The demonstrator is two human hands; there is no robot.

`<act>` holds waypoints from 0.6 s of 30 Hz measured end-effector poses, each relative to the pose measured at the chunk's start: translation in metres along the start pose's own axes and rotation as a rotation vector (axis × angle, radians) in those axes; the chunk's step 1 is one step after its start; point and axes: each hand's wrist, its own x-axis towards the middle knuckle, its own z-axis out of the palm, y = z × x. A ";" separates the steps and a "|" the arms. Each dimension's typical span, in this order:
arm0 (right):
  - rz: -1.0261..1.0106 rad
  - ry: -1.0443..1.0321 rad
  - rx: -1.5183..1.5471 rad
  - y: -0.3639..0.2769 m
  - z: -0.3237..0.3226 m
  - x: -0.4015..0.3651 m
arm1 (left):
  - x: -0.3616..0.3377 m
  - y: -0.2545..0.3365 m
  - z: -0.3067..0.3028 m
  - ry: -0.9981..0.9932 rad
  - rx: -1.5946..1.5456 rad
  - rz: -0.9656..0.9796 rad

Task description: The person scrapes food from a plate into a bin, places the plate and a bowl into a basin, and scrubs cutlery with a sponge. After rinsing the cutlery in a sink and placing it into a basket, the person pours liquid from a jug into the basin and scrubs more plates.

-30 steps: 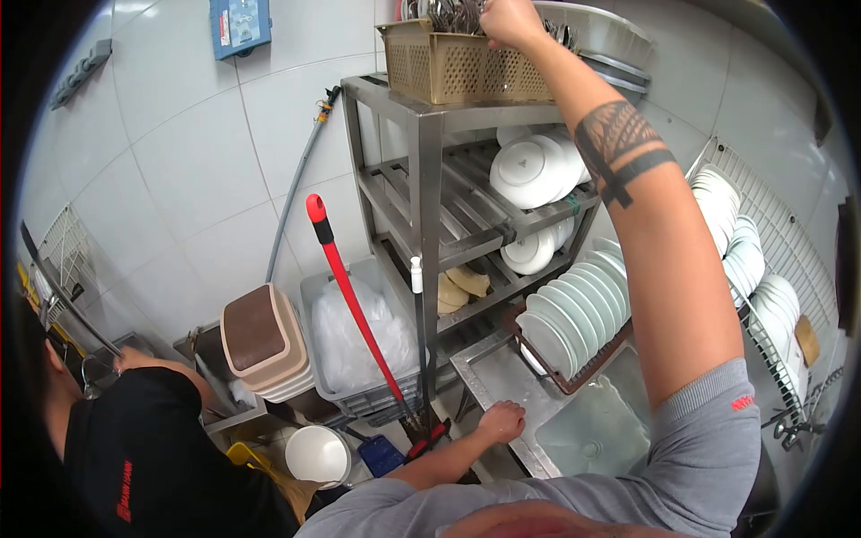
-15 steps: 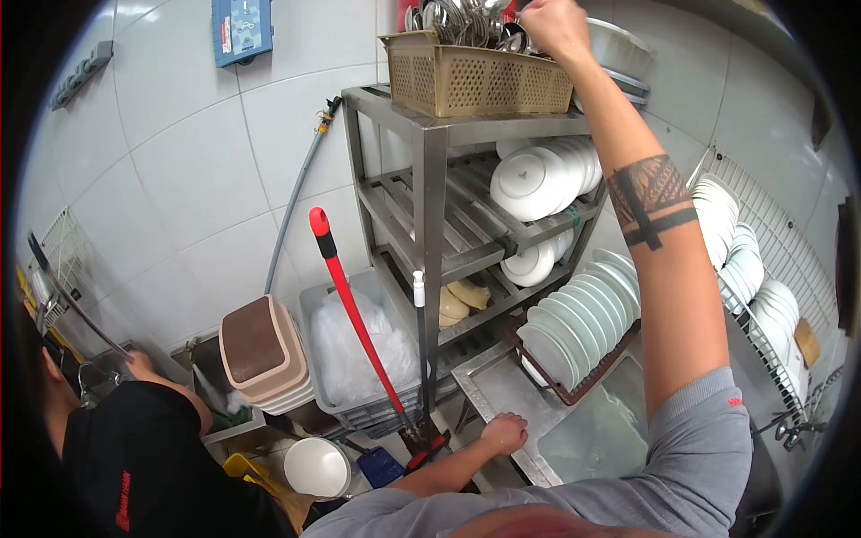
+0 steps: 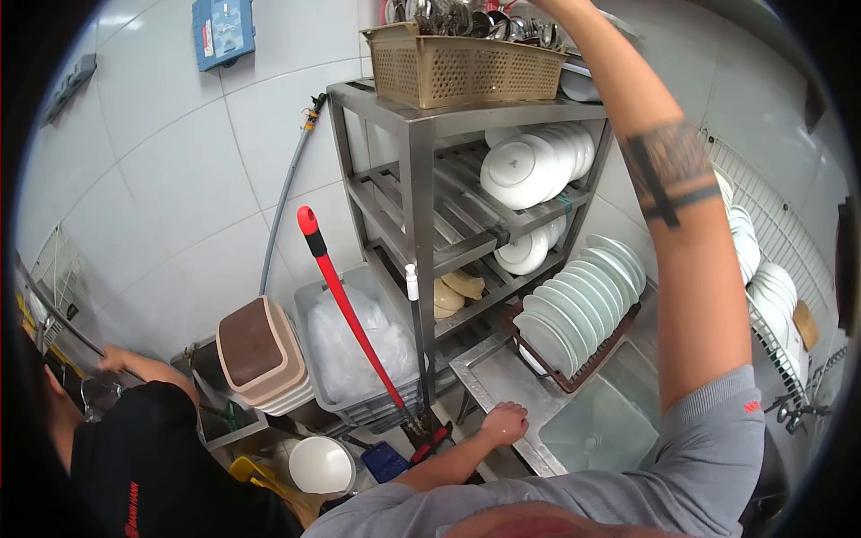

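My right arm reaches up past the basket of cutlery, and only the edge of my right hand (image 3: pixel 558 4) shows at the top border; its fingers are cut off. Just below and left of it stands a tan perforated basket (image 3: pixel 475 73) full of metal spoons and other cutlery (image 3: pixel 489 22), on top of a metal rack (image 3: pixel 417 179). My left hand (image 3: pixel 506 422) rests at the left rim of the sink (image 3: pixel 484 372), fingers curled in, with nothing visible in them. Beyond it, pale plates (image 3: pixel 569 314) stand upright in a brown rack (image 3: pixel 623 327) over the sink.
White plates (image 3: pixel 520 170) fill part of the metal rack's shelves. At right a wire rack (image 3: pixel 771 224) holds more dishes. A red-handled pole (image 3: pixel 350 305) leans by a grey bin (image 3: pixel 359 345). At left a person in black (image 3: pixel 161 457) works near stacked bins (image 3: pixel 260 350) and a white bucket (image 3: pixel 321 464).
My right hand has moved up, mostly out of the picture. The view has shifted slightly. My left hand stays at the sink's rim. The other person's hand has moved slightly left.
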 end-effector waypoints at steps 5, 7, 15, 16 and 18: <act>0.000 -0.037 -0.047 -0.056 -0.093 -0.161 | 0.007 -0.005 0.001 -0.062 0.039 -0.001; 0.131 -0.255 0.039 -0.072 -0.134 -0.278 | 0.010 -0.006 0.005 -0.087 0.062 -0.005; 1.383 -0.933 -0.480 -0.295 -0.461 -0.682 | 0.013 0.006 0.019 -0.056 0.128 0.067; 1.521 -0.771 -0.640 -0.343 -0.502 -0.698 | 0.016 0.007 0.022 -0.059 0.143 0.048; 1.671 -0.374 -0.920 -0.437 -0.576 -0.712 | 0.021 0.021 0.021 -0.149 0.236 -0.084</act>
